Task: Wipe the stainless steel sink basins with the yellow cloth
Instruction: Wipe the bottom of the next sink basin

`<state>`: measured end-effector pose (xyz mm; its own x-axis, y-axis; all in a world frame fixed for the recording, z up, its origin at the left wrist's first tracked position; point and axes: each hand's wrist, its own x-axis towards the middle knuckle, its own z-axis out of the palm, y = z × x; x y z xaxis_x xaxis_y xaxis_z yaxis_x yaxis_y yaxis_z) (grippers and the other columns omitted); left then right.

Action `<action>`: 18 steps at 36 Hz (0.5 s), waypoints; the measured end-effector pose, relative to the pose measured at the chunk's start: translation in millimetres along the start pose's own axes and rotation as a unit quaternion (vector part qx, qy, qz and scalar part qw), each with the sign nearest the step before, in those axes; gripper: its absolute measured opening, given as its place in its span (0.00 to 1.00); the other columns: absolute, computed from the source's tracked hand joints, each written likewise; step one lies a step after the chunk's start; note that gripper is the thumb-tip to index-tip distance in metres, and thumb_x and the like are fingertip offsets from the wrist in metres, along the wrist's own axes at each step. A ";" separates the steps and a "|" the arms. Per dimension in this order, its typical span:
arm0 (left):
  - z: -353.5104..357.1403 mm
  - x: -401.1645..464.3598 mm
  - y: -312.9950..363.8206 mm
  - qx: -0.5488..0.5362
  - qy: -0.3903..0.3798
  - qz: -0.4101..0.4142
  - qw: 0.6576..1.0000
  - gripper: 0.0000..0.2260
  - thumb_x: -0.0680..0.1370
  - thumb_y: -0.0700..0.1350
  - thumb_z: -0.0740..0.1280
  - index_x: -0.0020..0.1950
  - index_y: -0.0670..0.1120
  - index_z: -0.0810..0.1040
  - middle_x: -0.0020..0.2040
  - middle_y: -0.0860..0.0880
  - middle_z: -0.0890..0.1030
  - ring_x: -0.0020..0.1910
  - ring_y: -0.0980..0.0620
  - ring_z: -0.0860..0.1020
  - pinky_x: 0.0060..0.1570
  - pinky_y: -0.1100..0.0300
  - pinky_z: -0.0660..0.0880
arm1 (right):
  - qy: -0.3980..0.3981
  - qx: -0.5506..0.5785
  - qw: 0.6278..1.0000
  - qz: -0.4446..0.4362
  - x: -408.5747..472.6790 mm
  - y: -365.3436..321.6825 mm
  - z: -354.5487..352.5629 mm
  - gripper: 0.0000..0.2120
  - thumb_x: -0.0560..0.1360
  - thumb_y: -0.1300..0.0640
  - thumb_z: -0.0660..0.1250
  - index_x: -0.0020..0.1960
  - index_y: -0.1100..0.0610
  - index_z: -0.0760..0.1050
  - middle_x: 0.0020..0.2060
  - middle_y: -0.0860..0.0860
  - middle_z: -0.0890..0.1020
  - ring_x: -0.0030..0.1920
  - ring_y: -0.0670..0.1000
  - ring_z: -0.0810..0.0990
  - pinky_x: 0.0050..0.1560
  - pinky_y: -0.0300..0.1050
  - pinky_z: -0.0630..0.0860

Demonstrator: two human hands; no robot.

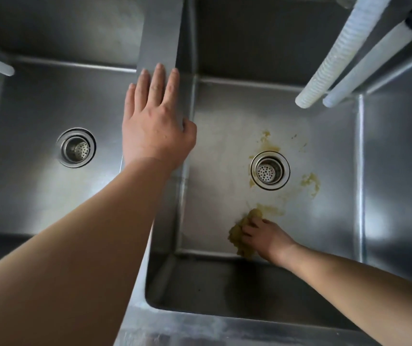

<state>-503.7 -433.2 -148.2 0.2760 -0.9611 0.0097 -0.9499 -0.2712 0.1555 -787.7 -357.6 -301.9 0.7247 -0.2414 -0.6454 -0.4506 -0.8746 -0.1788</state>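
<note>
The yellow cloth (241, 233) sits bunched on the right basin (215, 151) floor near the front wall, pressed under the right hand (266, 237), whose curled fingers may smear residue (311, 183) toward the drain (270, 170), while the left hand (156, 121) rests spread flat on the divider (161, 33), holding nothing.

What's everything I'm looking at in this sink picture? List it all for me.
sink basins: two, grey steel, side by side
divider: one, grey steel, between the basins
drain strainers: two, silver, one in each basin floor
yellow cloth: one, bunched, near edge of right basin floor
smears: several, yellowish, around the right drain
hoses: two, white, hanging over right basin's far corner
left hand: flat on the divider
right hand: pressing the cloth
</note>
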 end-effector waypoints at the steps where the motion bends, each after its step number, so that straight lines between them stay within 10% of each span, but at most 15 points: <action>1: 0.4 0.2 0.8 0.000 -0.002 0.001 1.000 0.36 0.74 0.52 0.61 0.80 0.50 0.53 0.81 0.47 0.54 0.80 0.45 0.50 0.78 0.49 0.46 | -0.015 0.008 1.000 -0.002 -2.2 -3.3 -5.1 0.23 0.57 0.49 0.82 0.51 0.49 0.83 0.53 0.50 0.82 0.57 0.60 0.80 0.40 0.46 0.79; 4: 1.7 0.5 2.1 -0.003 -0.002 0.003 1.000 0.36 0.74 0.53 0.60 0.80 0.50 0.52 0.81 0.47 0.53 0.80 0.45 0.49 0.78 0.49 0.46 | -0.088 0.081 0.992 0.051 -12.4 -11.9 -11.2 0.16 0.79 0.54 0.63 0.66 0.52 0.75 0.69 0.51 0.72 0.72 0.56 0.66 0.63 0.46 0.68; 10: 2.2 -2.7 1.8 0.014 -0.004 0.016 1.000 0.35 0.75 0.51 0.60 0.81 0.49 0.50 0.81 0.46 0.51 0.80 0.44 0.48 0.78 0.48 0.46 | -0.176 0.272 0.913 0.248 -33.7 -9.3 -16.9 0.18 0.77 0.63 0.65 0.67 0.59 0.72 0.60 0.57 0.78 0.58 0.58 0.79 0.58 0.46 0.77; 18: -7.6 -7.7 9.2 0.140 -0.049 0.054 0.987 0.37 0.77 0.47 0.57 0.80 0.45 0.40 0.81 0.41 0.43 0.79 0.39 0.40 0.76 0.38 0.42 | 0.048 0.430 0.834 0.343 -105.5 36.7 -65.7 0.10 0.72 0.63 0.67 0.44 0.47 0.78 0.45 0.50 0.81 0.48 0.53 0.80 0.49 0.46 0.76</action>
<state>-513.4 -427.9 -139.3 0.1675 -0.9820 -0.0869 -0.9803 -0.1565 -0.1208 -846.5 -391.9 -191.6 0.1625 -0.6291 -0.7601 -0.9535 0.0981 -0.2851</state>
